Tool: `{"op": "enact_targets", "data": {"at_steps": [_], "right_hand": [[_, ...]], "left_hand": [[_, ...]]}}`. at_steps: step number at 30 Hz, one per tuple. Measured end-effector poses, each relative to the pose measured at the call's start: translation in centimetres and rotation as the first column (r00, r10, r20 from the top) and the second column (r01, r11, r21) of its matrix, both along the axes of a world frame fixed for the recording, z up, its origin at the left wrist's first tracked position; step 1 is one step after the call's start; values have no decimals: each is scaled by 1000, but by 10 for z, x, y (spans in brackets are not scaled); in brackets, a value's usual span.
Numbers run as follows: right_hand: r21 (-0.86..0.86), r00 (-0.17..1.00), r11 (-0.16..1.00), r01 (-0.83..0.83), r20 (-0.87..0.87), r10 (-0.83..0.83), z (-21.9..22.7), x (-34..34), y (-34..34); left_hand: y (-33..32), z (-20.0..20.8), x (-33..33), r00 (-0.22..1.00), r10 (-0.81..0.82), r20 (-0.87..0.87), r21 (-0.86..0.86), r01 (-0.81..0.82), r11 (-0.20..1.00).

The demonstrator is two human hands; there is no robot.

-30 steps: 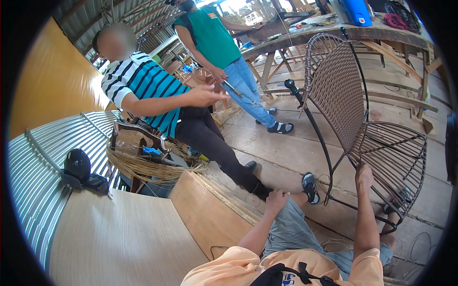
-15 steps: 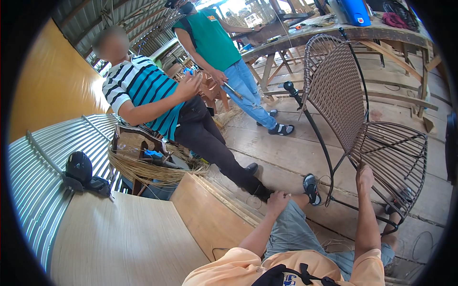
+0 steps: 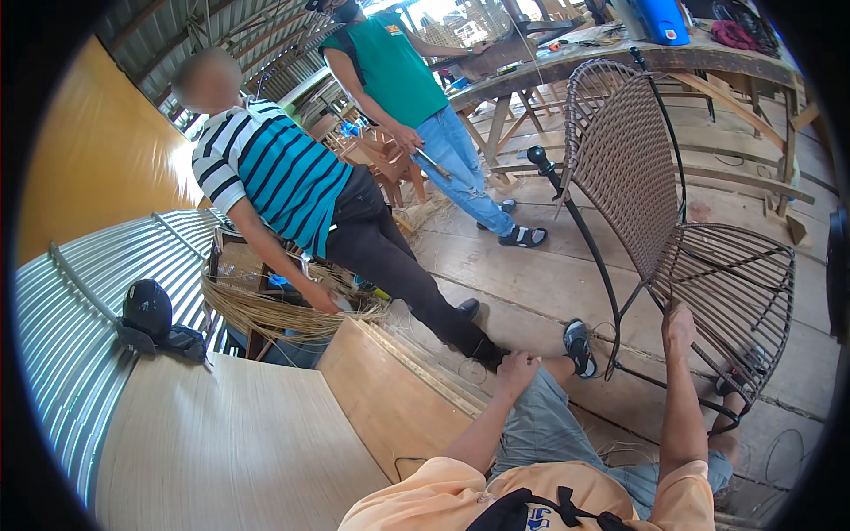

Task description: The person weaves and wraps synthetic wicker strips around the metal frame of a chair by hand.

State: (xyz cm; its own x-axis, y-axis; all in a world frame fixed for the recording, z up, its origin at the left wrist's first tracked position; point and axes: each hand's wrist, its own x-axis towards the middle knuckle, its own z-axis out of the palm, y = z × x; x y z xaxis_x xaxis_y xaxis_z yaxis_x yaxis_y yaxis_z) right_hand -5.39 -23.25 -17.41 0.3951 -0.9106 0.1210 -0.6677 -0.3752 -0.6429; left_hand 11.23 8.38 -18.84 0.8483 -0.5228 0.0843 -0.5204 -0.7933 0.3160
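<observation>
Clock read from the person's right hand, 12 being up the view: the chair stands on the floor in front, its bulk spread from 11 round to 3 and its near seat edge right at the hand. The right hand is the nearer one; its fingers look curled at that edge, close under the join of back and seat, but cannot tell whether they grip a rod or a strand, or only rest there. Right forearm comes up from 6. Left hand lies off toward 9, well apart from the chair, laid on the left knee with fingers loosely bent; no object seen in it, palm hidden. Chair's long axis runs roughly 11 to 5, from the top of the woven backrest down to the dark feet; the slatted seat juts from the backrest toward 3, so the chair's front points that way. A round black knob tops the rear post near 11. Beyond, at 12, a worktop bears a blue jug. Toward 10, a person in a striped shirt reaches down to a bundle of straw-coloured strips
</observation>
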Motion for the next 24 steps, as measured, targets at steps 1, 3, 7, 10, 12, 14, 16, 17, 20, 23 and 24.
{"op": "enact_targets", "data": {"at_steps": [1, 3, 7, 10, 12, 14, 16, 17, 20, 23, 24], "right_hand": [[-4, 1000, 1000, -10, 21, 10, -1, 0, 0], [3, 1000, 1000, 7, 3, -7, 7, 4, 6], [-37, 998, 998, 57, -17, -58, 1, 2, 2], [-133, 993, 987, 88, 96, -75, -29, 2, -7], [-155, 989, 983, 97, 130, -77, -30, 4, -7], [-178, 983, 980, 91, 173, -60, -20, 6, -3], [-13, 999, 1000, -8, 35, 8, 2, 3, 5], [30, 1000, 999, 18, 5, -18, 2, 3, 4], [34, 999, 999, 38, 18, -38, 11, 1, 10], [25, 999, 999, 40, 14, -41, 18, 0, 10], [15, 999, 999, 36, 11, -36, 11, -1, 7]], "left_hand": [[1, 2, 1, 999, -7, -39, 14, 8, 1000], [2, 11, 18, 1000, -9, -17, 35, 10, 999], [-32, 161, 8, 993, -121, 11, -641, 100, 761], [-42, 254, -22, 893, -449, 36, -920, 206, 334], [-46, 310, -49, 631, -745, 216, -956, 290, -31], [-52, 353, -69, 280, -920, 275, -959, 141, -244], [-63, 382, -81, -40, -953, 302, -951, 51, -304], [-69, 389, -84, -190, -930, 314, -944, 44, -328], [-78, 407, -89, -428, -830, 358, -856, 203, -475], [-67, 426, -102, -403, -871, 281, -853, 312, -419], [-71, 427, -100, -387, -876, 289, -862, 294, -414]]}}
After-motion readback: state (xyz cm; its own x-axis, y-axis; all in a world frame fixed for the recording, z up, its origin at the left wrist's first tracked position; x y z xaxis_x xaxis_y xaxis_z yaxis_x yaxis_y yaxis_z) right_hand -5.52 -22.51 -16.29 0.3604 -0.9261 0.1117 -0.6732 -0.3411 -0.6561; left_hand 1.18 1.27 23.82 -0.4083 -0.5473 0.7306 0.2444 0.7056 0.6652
